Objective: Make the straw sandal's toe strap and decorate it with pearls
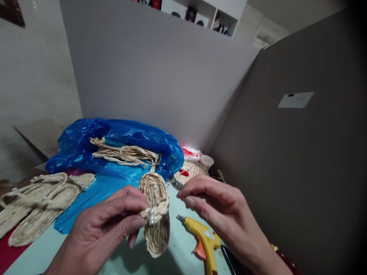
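A small woven straw slipper hangs over the table, its sole facing me and its toe end pointing down. My left hand pinches its braided strap at the left side, beside a row of pearly beads on the strap. To the right of the slipper, apart from it, is my right hand, with thumb and forefinger slightly apart and nothing visible between them. Below that hand lies a yellow glue gun with an orange trigger, its nozzle pointing up and left toward the slipper.
Larger straw slippers with beaded straps lie at left. Behind, a blue plastic bag carries a bundle of straw strands. A woven basket and a pale cup stand back right. A dark phone-like object lies near the glue gun. Grey partitions enclose the table.
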Demonstrator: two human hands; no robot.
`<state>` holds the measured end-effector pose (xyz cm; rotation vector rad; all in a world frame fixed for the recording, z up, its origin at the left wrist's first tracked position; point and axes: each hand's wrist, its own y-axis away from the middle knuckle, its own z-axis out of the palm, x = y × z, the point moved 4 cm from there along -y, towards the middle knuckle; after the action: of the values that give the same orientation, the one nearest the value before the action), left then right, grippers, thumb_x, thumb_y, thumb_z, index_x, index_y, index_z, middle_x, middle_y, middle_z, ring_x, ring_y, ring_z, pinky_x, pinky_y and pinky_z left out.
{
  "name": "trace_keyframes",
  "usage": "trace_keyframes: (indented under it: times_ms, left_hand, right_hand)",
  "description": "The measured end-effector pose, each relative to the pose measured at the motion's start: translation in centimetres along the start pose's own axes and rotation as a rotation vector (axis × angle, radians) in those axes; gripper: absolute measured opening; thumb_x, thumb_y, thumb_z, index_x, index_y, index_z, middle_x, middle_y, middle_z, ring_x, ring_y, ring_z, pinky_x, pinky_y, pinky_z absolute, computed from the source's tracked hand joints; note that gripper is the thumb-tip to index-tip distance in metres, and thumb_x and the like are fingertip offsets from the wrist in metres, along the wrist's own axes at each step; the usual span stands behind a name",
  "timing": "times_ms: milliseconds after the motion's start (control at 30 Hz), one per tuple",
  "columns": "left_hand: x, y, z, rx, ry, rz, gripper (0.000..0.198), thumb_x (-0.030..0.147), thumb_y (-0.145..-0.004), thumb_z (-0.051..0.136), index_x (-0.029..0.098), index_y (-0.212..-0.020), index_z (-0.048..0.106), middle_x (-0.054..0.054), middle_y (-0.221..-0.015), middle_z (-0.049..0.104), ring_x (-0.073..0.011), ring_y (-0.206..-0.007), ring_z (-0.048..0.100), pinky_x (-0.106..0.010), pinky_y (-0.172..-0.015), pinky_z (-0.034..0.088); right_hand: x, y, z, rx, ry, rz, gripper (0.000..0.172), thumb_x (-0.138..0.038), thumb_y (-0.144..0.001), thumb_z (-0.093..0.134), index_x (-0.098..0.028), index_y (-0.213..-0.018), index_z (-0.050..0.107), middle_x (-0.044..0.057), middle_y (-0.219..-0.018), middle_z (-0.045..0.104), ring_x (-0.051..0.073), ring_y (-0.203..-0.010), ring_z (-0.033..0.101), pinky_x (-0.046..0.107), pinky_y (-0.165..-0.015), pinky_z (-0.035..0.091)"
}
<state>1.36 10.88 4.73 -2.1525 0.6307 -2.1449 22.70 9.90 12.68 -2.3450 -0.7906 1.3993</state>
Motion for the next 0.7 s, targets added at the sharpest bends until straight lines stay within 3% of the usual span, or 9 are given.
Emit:
trace_keyframes:
  times_ms: [167, 267, 367, 500, 600, 700]
  left_hand:
    - [1.7, 1.1, 1.0, 0.044, 0.073, 0.003, 0.007, 0.041, -0.084, 0.078, 0.036, -0.08, 0.082, 0.004, -0.082, 0.067, -0.0117, -0.059, 0.059, -0.018, -0.052, 0.05]
    - [2.3, 1.4, 1.4, 0.053, 0.08, 0.021, 0.008, 0.042, -0.083, 0.079, 0.036, -0.079, 0.082, 0.004, -0.079, 0.067, -0.0125, -0.059, 0.059, -0.019, -0.052, 0.05]
    - [2.8, 1.5, 1.4, 0.082, 0.063, 0.069, 0.004, 0.038, -0.083, 0.08, 0.036, -0.08, 0.083, 0.003, -0.078, 0.069, -0.0153, -0.061, 0.062, -0.02, -0.049, 0.05]
    - [3.3, 1.8, 1.5, 0.109, 0.028, 0.122, 0.002, 0.034, -0.079, 0.082, 0.033, -0.079, 0.084, -0.001, -0.076, 0.071, -0.0188, -0.062, 0.063, -0.021, -0.043, 0.05]
    - [3.4, 1.9, 1.6, 0.114, 0.004, 0.127, 0.005, 0.033, -0.081, 0.08, 0.03, -0.078, 0.083, -0.002, -0.076, 0.073, -0.0178, -0.057, 0.062, -0.022, -0.043, 0.05]
    - [3.3, 1.8, 1.5, 0.106, -0.013, 0.131, 0.005, 0.032, -0.081, 0.081, 0.03, -0.077, 0.081, -0.002, -0.075, 0.073, -0.0187, -0.062, 0.065, -0.023, -0.05, 0.053]
  right_hand:
    - [-2.2, 2.8, 1.0, 0.129, -0.172, 0.099, 0.008, -0.017, -0.089, 0.07, -0.021, -0.085, 0.075, -0.001, -0.077, 0.074, 0.013, -0.072, 0.068, 0.022, -0.068, 0.055]
    - [-2.7, 3.6, 1.5, 0.169, -0.213, 0.089, 0.008, -0.016, -0.088, 0.071, -0.023, -0.086, 0.076, 0.0, -0.08, 0.075, 0.015, -0.076, 0.071, 0.025, -0.073, 0.058]
    - [-3.1, 4.0, 2.0, 0.203, -0.275, 0.08, 0.007, -0.019, -0.092, 0.07, -0.023, -0.089, 0.075, 0.002, -0.081, 0.077, 0.015, -0.073, 0.072, 0.025, -0.067, 0.058]
    - [-3.8, 4.2, 2.1, 0.255, -0.264, -0.046, 0.012, -0.017, -0.094, 0.07, -0.026, -0.098, 0.076, 0.002, -0.085, 0.08, 0.015, -0.068, 0.072, 0.026, -0.065, 0.059]
    - [-4.2, 4.6, 1.9, 0.252, -0.146, -0.176, 0.02, -0.012, -0.093, 0.073, -0.029, -0.103, 0.077, 0.002, -0.094, 0.08, 0.018, -0.08, 0.074, 0.031, -0.073, 0.06]
    - [-3.8, 4.7, 2.0, 0.241, -0.072, -0.192, 0.017, -0.016, -0.091, 0.077, -0.029, -0.102, 0.078, 0.002, -0.096, 0.078, 0.018, -0.085, 0.073, 0.03, -0.073, 0.06]
